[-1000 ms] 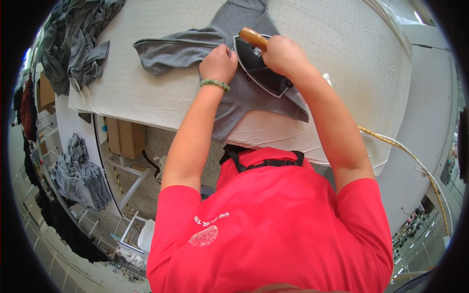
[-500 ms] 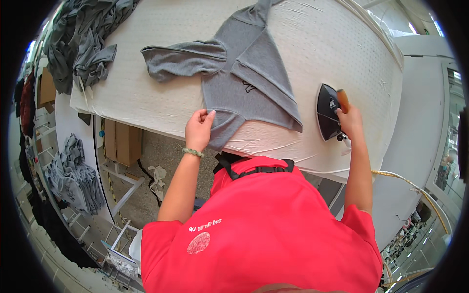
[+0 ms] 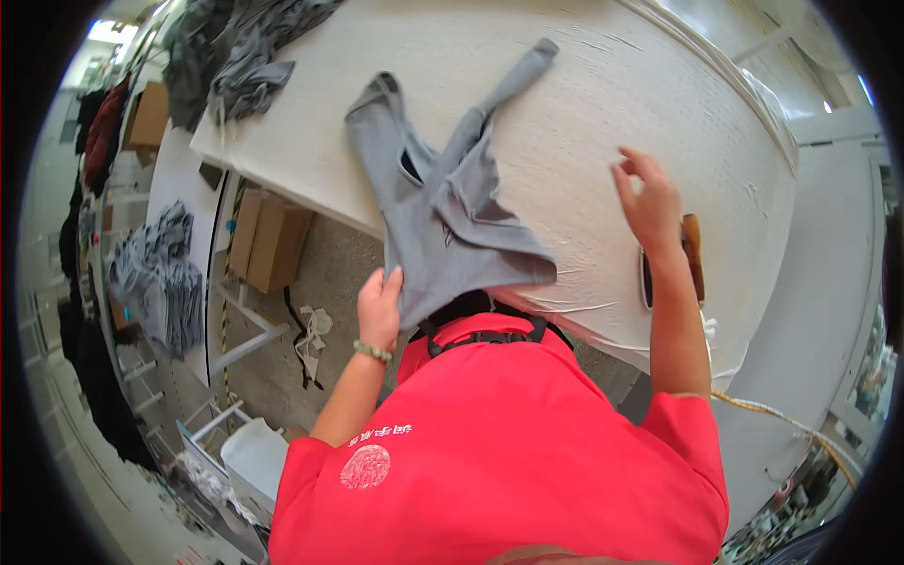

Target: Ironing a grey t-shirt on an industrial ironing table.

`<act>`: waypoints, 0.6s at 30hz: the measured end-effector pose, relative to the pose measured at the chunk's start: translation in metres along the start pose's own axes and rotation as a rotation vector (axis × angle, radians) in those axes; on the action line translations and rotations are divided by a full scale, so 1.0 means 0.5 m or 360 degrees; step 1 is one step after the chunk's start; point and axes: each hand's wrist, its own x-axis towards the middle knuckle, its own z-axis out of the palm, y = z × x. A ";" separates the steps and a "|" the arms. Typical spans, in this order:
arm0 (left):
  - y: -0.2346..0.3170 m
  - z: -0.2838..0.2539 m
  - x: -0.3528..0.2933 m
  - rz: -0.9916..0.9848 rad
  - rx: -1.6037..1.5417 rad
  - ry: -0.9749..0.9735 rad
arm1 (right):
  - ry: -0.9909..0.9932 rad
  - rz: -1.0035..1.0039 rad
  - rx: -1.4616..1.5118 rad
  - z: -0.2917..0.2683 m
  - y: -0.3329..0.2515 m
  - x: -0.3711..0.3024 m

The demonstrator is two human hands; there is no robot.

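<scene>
A grey sweatshirt [image 3: 452, 212] lies bunched on the white padded table [image 3: 603, 113], its sleeves pointing to the far side and part of it folded over itself. My left hand [image 3: 380, 306] pinches the garment's near left edge, just past the table's front edge. In the air over the right part of the table is my right hand [image 3: 648, 196], fingers apart and holding nothing. Behind my right forearm stands an iron with a wooden handle [image 3: 694, 254]; the forearm hides most of its dark body.
Crumpled grey garments [image 3: 245, 61] are heaped at the table's far left. Below on the left hang stacked grey garments [image 3: 160, 282], near cardboard boxes [image 3: 273, 240] and a white chair [image 3: 254, 459]. A hose [image 3: 782, 414] runs off at the right.
My right hand has let go of the iron and risen away from it, toward the left. The sweatshirt has been pulled nearer and has bunched up, with my left hand still gripping it.
</scene>
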 end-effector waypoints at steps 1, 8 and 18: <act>-0.038 -0.045 -0.040 -0.0016 0.0077 -0.0010 | -0.0114 -0.0077 0.0172 0.047 -0.040 0.020; -0.127 -0.127 -0.148 -0.0111 -0.0064 0.0309 | -0.0899 -0.0719 0.0153 0.445 -0.250 0.153; -0.135 -0.271 -0.074 -0.0020 -0.0251 0.0011 | -0.1465 -0.0999 -0.0707 0.389 -0.290 0.087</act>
